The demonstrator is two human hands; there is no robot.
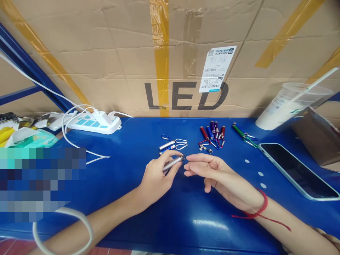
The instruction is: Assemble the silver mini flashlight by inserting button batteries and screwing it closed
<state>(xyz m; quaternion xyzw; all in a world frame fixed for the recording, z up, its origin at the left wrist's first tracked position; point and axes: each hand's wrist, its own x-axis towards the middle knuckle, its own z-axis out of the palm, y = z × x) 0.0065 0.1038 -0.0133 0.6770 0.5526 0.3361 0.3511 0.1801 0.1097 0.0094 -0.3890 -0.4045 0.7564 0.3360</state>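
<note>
left fingers [172,166] around silver flashlight [173,163]

**Around the blue worktop**

A blue metal table [127,212] fills the lower frame. Behind it, across the top, stands a large brown cardboard box [106,53] printed "LED", striped with yellow tape and bearing a white shipping label [217,69]. At centre left lies a white power strip with teal sockets [94,123], white cables trailing from it. At far right, a dark-screened smartphone [297,170] lies flat, with a translucent plastic cup and straw [288,104] just above it. Crumpled wrappers [26,132] sit at the left edge.
</note>
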